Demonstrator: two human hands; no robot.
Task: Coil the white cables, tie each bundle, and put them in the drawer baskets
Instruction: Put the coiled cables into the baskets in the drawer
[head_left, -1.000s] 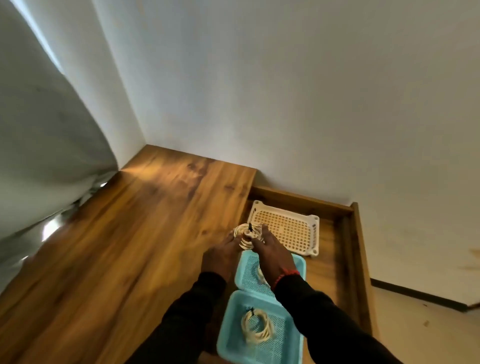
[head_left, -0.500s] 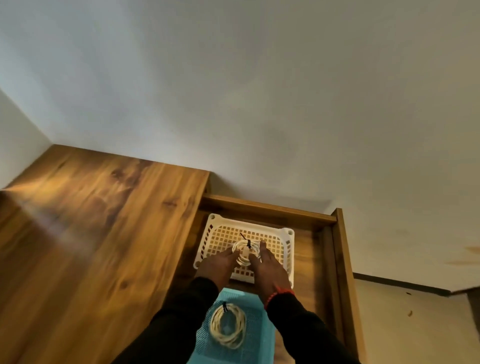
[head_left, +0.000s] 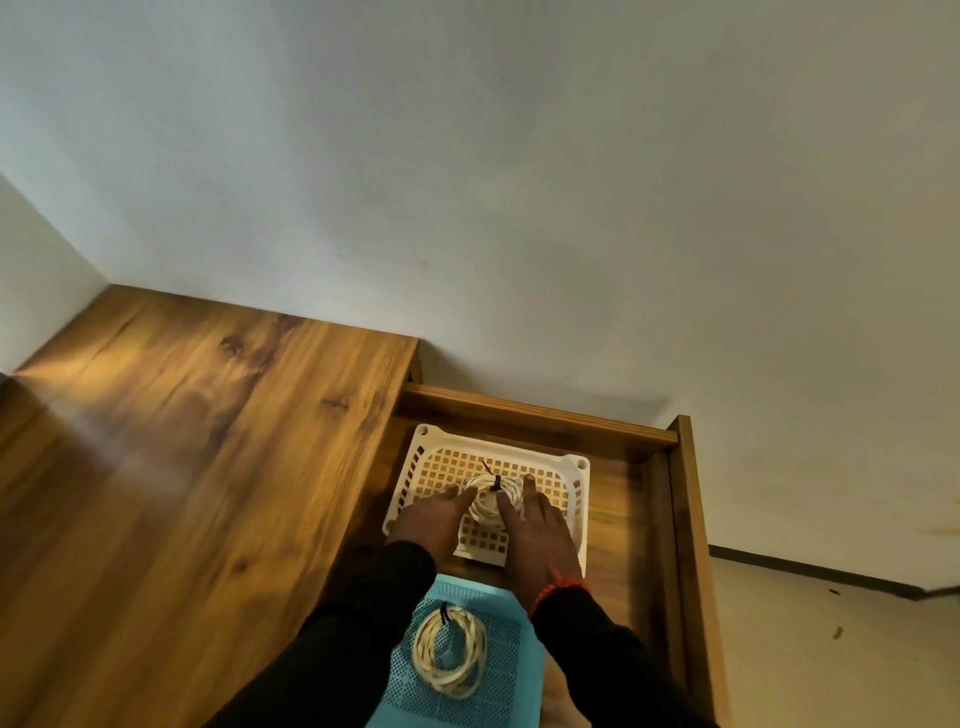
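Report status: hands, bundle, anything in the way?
Both hands, left and right, on tied bundle over white basket. Another bundle in blue basket. Nothing blocking.

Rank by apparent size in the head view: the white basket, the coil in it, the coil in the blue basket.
1. White plastic lattice basket, largest.
2. White cable coil in the blue mesh basket, though it is nearer the camera.
3. Tied white cable coil in the white basket, partly hidden by hands.

Surface left of hands: glossy wood grain. White basket under hands, blue basket nearer: perforated matt plastic.
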